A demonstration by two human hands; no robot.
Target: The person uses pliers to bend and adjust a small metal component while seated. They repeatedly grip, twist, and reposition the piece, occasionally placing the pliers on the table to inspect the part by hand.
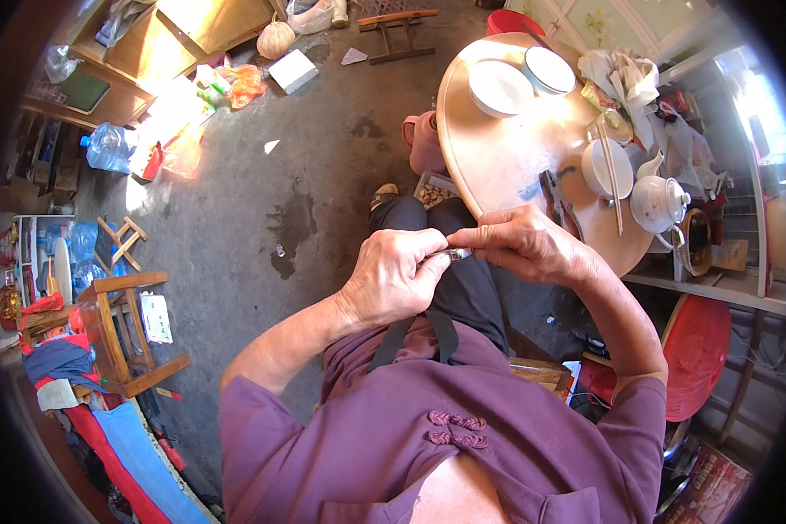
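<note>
My left hand (pixel 395 274) and my right hand (pixel 526 244) meet above my lap, with fingertips close together. Between them shows a small shiny, pale thing (pixel 454 254); its kind is too small to make out. The left thumb and fingers are pinched at one end of it, and the right fingers are closed at the other. Just beyond my knees, a tray (pixel 452 182) holds several small tan pieces, partly hidden by my legs. A dark pliers-like tool (pixel 561 206) lies on the round table (pixel 489 148) beside my right hand.
On the table are a white bowl (pixel 500 88), a rimmed basin (pixel 549 71), another bowl (pixel 607 168) with chopsticks and a white teapot (pixel 659 203). A pink bucket-like container (pixel 425 142) stands by the table. At left are a wooden stool (pixel 113 336) and a water bottle (pixel 109 147).
</note>
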